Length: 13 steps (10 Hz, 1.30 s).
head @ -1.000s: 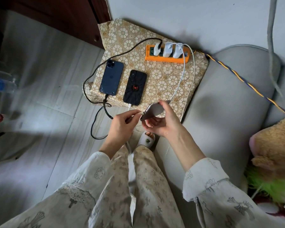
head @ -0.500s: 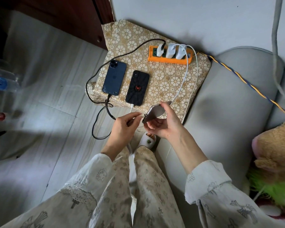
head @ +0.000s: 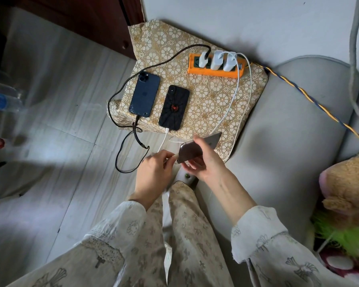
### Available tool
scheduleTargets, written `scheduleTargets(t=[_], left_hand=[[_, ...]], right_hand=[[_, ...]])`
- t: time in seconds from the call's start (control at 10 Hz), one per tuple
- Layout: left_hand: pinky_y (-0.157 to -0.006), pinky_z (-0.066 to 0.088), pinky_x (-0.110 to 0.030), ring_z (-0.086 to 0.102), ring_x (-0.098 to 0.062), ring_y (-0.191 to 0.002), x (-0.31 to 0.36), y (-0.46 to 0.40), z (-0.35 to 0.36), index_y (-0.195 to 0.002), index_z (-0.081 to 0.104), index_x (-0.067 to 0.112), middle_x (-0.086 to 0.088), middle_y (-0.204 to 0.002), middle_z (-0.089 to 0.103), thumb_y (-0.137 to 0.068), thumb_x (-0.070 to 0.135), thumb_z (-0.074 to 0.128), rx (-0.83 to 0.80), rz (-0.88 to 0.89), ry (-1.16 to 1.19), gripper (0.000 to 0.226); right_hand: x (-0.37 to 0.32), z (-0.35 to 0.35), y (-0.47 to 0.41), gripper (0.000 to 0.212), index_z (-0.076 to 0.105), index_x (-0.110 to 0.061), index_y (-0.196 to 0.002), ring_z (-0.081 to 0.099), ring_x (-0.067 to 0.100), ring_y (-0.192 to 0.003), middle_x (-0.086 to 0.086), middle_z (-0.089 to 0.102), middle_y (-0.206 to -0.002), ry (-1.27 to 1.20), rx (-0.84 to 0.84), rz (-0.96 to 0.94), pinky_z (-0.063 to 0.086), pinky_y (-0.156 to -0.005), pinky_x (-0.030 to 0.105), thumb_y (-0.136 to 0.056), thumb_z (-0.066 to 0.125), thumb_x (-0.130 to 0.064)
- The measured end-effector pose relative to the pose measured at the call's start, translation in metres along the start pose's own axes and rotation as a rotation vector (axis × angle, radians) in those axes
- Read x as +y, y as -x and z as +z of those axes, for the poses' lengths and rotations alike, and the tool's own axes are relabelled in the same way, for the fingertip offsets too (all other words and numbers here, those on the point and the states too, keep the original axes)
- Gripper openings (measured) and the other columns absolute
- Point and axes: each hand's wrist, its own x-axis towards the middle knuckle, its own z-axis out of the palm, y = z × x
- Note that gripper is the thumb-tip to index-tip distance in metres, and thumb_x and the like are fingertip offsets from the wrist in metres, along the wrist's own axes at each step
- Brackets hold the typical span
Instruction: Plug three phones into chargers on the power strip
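Since earlier frame: hands and third phone barely shifted; connector stays at port. Dark blue phone (head: 144, 95), black braided cable attached, lies on floral-cloth table (head: 211, 104); black spider-case phone (head: 174, 107) beside it, white cable attached. Left hand (head: 153, 175) pinches white cable end against bottom edge of grey-brown phone (head: 197, 147). Right hand (head: 205, 164) grips that phone, tilted, above table edge. Advice: align connector squarely, push straight, steady grip. Orange power strip (head: 214, 72) behind, three white chargers seated.
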Motion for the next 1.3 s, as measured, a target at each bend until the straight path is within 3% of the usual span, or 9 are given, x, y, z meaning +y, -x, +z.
scheduleTargets(t=[0.2,0.3,0.4,0.5,0.7,0.8,0.9,1.1,1.3], left_hand=[[-0.067,0.050,-0.038,0.065,-0.030,-0.074,0.002,0.000,0.010,-0.087,0.067,0.012,-0.008,-0.078,0.072,-0.087,0.027,0.057,-0.054,-0.003,-0.026,0.018],[-0.071,0.050,-0.038,0.064,-0.032,-0.083,-0.004,0.002,0.016,-0.093,0.066,0.014,-0.009,-0.087,0.072,-0.088,0.031,0.053,-0.154,-0.045,-0.074,0.022],[-0.072,0.042,-0.032,0.061,-0.030,-0.094,-0.013,-0.004,0.023,-0.097,0.062,0.013,-0.009,-0.099,0.067,-0.090,0.034,0.049,-0.385,-0.043,-0.164,0.026],[-0.084,0.046,-0.039,0.058,-0.028,-0.103,-0.025,-0.026,0.029,-0.112,0.058,0.014,-0.009,-0.113,0.061,-0.088,0.035,0.052,-0.464,-0.047,-0.111,0.032],[-0.111,0.025,-0.046,0.010,-0.024,-0.143,-0.070,-0.092,0.038,-0.143,0.020,0.021,-0.003,-0.156,0.013,-0.095,0.027,0.038,-0.479,0.099,-0.485,0.052],[-0.117,0.007,-0.044,-0.011,-0.023,-0.144,-0.085,-0.110,0.041,-0.146,0.001,0.021,-0.002,-0.156,-0.014,-0.096,0.020,0.034,-0.537,0.187,-0.704,0.060],[-0.117,0.000,-0.044,-0.017,-0.021,-0.143,-0.091,-0.123,0.045,-0.145,-0.005,0.020,-0.002,-0.154,-0.022,-0.089,0.007,0.041,-0.572,0.257,-0.794,0.074],[-0.117,0.000,-0.044,-0.015,-0.021,-0.143,-0.099,-0.132,0.046,-0.144,-0.010,0.016,-0.005,-0.153,-0.025,-0.083,-0.004,0.039,-0.601,0.277,-0.799,0.081],[-0.118,0.001,-0.043,-0.017,-0.024,-0.142,-0.087,-0.139,0.048,-0.144,-0.009,0.009,-0.011,-0.152,-0.025,-0.085,-0.002,0.039,-0.682,0.235,-0.806,0.076]], right_hand=[[0.000,-0.009,-0.006,0.034,0.053,-0.011,-0.079,0.055,0.022,-0.079,0.013,0.055,-0.081,0.064,0.053,-0.010,0.056,-0.069,0.041,-0.068,0.077,-0.032],[-0.004,-0.011,-0.010,0.032,0.055,-0.011,-0.082,0.056,0.019,-0.075,0.010,0.057,-0.077,0.213,0.073,-0.069,0.055,-0.066,0.038,-0.068,0.078,-0.029],[-0.012,-0.004,-0.018,0.036,0.056,-0.010,-0.093,0.058,0.018,-0.076,0.007,0.061,-0.079,0.417,0.073,-0.129,0.055,-0.074,0.040,-0.070,0.077,-0.026],[-0.023,0.011,-0.034,0.038,0.055,-0.011,-0.096,0.057,0.016,-0.076,0.005,0.060,-0.081,0.528,0.082,-0.175,0.055,-0.065,0.034,-0.070,0.076,-0.030],[-0.060,0.043,-0.085,0.053,0.052,-0.008,-0.114,0.061,0.020,-0.087,0.011,0.063,-0.099,0.623,0.110,-0.280,0.056,-0.067,0.035,-0.072,0.072,-0.032],[-0.066,0.046,-0.108,0.058,0.048,-0.005,-0.117,0.057,0.030,-0.107,0.016,0.058,-0.116,0.780,0.267,-0.368,0.052,-0.089,0.045,-0.071,0.070,-0.033],[-0.065,0.045,-0.121,0.077,0.037,-0.002,-0.128,0.048,0.034,-0.118,0.018,0.047,-0.129,0.916,0.419,-0.416,0.049,-0.093,0.046,-0.068,0.073,-0.036],[-0.060,0.048,-0.128,0.099,0.017,0.004,-0.139,0.020,0.037,-0.135,0.022,0.022,-0.145,1.133,0.603,-0.551,0.034,-0.106,0.044,-0.073,0.070,-0.048],[-0.055,0.047,-0.131,0.091,0.015,0.006,-0.140,0.019,0.040,-0.136,0.024,0.020,-0.146,1.226,0.591,-0.560,0.021,-0.113,0.045,-0.081,0.064,-0.044]])
